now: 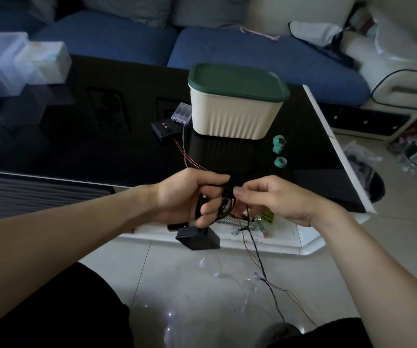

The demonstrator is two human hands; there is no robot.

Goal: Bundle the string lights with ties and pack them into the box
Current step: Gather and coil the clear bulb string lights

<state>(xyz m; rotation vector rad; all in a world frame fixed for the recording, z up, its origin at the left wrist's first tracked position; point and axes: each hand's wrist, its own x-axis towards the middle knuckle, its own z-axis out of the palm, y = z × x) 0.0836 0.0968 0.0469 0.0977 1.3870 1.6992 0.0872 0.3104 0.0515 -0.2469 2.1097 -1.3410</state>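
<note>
My left hand (190,194) is closed around a coil of dark string-light wire (227,204), and a black battery box (198,237) hangs just below it. My right hand (275,197) pinches the same wire beside the coil. The loose end of the wire (260,262) trails down to the tiled floor. A cream box with a closed green lid (237,101) stands on the black table beyond my hands. Three green ties (279,149) lie to its right. A second black controller (164,129) and a clear battery holder (182,113) with red wires lie to its left.
The black glass table has a white rim (338,151) on the right. Clear plastic bins (14,64) stand at its far left. A blue sofa (227,46) is behind. Another strand of clear lights (227,275) lies on the floor between my knees.
</note>
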